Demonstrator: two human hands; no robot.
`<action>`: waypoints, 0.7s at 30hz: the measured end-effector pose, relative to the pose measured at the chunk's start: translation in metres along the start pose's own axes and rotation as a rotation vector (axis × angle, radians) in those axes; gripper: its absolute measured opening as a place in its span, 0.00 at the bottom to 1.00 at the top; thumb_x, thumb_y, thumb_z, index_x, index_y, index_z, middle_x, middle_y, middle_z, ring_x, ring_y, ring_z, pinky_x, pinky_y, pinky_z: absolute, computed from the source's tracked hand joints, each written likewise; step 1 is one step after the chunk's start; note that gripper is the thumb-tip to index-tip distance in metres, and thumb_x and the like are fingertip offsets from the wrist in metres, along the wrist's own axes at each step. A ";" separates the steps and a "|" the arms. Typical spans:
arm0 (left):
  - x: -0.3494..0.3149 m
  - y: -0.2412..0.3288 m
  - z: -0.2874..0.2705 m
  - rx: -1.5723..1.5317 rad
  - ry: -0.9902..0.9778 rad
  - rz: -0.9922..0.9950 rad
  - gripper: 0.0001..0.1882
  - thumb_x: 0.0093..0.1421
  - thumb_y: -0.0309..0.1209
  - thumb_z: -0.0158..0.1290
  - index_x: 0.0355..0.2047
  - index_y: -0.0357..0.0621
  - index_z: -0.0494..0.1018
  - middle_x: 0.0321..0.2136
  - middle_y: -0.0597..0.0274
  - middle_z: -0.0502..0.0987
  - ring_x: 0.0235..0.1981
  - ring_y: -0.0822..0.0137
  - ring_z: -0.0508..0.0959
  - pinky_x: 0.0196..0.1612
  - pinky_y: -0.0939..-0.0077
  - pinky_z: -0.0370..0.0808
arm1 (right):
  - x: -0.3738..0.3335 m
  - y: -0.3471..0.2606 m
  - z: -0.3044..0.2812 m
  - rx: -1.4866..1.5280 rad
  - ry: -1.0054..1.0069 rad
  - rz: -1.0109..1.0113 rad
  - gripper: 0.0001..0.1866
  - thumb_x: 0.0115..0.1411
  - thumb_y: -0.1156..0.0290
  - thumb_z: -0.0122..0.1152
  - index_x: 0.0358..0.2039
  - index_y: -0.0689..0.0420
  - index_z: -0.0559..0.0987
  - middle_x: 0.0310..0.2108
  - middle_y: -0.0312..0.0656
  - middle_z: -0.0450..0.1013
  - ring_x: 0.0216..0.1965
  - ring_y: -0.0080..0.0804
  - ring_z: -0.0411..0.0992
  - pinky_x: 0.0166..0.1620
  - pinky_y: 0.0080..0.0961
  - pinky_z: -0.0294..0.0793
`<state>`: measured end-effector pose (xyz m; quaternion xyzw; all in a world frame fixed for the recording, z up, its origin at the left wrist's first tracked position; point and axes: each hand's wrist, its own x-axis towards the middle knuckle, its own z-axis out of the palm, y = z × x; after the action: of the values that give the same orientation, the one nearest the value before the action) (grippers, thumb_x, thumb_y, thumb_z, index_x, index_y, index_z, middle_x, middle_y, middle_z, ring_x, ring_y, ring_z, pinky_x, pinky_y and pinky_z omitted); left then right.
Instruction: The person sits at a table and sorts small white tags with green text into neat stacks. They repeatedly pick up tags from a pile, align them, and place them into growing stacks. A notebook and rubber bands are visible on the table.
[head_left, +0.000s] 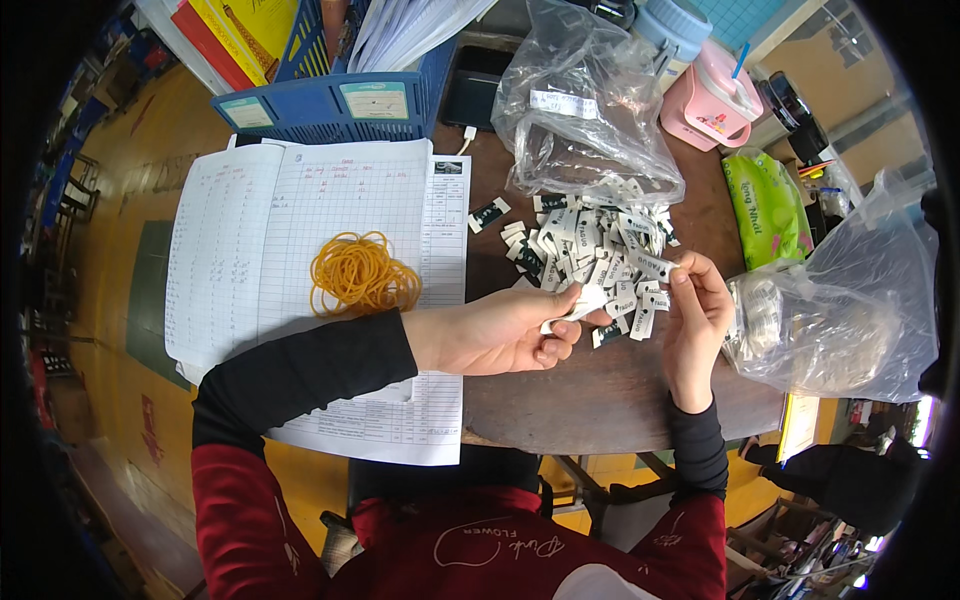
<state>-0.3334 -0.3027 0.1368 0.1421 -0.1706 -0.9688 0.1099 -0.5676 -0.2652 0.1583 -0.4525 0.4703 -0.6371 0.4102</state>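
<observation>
A loose pile of small white and dark fabric labels lies on the brown table. My left hand is closed round a small stack of white labels at the pile's near edge. To the right of the pile, my right hand pinches the end of a single white label between thumb and fingers. That label's other end is over the pile. A bundle of orange rubber bands rests on the open notebook, left of my left hand.
Printed sheets lie under the notebook. A blue file basket stands behind it. A clear plastic bag sits behind the pile, another bag at right. A green packet and pink container stand at the right back.
</observation>
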 end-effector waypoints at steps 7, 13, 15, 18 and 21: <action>0.004 -0.007 -0.009 0.243 0.068 0.077 0.24 0.76 0.49 0.38 0.59 0.43 0.66 0.38 0.71 0.65 0.38 0.75 0.65 0.46 0.78 0.68 | -0.014 -0.008 0.004 -0.340 -0.611 -0.069 0.05 0.57 0.86 0.64 0.34 0.64 0.80 0.33 0.39 0.75 0.34 0.27 0.73 0.42 0.22 0.71; 0.005 -0.011 -0.009 0.405 0.046 0.104 0.23 0.76 0.50 0.34 0.56 0.47 0.67 0.41 0.68 0.68 0.42 0.72 0.69 0.51 0.74 0.69 | -0.016 -0.001 0.017 -0.614 -0.446 -0.215 0.07 0.54 0.83 0.67 0.34 0.61 0.81 0.45 0.44 0.74 0.44 0.34 0.74 0.47 0.27 0.72; 0.005 -0.010 -0.006 0.447 0.041 0.102 0.23 0.76 0.50 0.35 0.55 0.47 0.67 0.40 0.68 0.68 0.42 0.73 0.69 0.50 0.74 0.68 | -0.015 0.001 0.018 -0.636 -0.406 -0.258 0.07 0.54 0.83 0.66 0.34 0.61 0.81 0.44 0.44 0.76 0.43 0.34 0.75 0.48 0.27 0.73; 0.001 -0.009 -0.002 0.533 0.082 0.053 0.21 0.76 0.50 0.37 0.52 0.46 0.68 0.38 0.69 0.69 0.42 0.74 0.70 0.48 0.75 0.68 | -0.017 0.002 0.018 -0.556 -0.458 -0.129 0.09 0.55 0.82 0.66 0.37 0.62 0.80 0.43 0.45 0.78 0.44 0.35 0.77 0.50 0.27 0.73; -0.002 -0.006 -0.003 0.636 0.093 0.028 0.18 0.76 0.48 0.41 0.47 0.46 0.68 0.36 0.70 0.69 0.40 0.76 0.69 0.46 0.77 0.67 | -0.020 0.003 0.019 -0.514 -0.448 0.006 0.15 0.58 0.80 0.65 0.46 0.63 0.80 0.44 0.46 0.80 0.45 0.38 0.78 0.51 0.28 0.73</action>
<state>-0.3322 -0.2972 0.1322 0.2113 -0.4614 -0.8579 0.0811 -0.5439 -0.2511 0.1547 -0.6684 0.5150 -0.3812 0.3778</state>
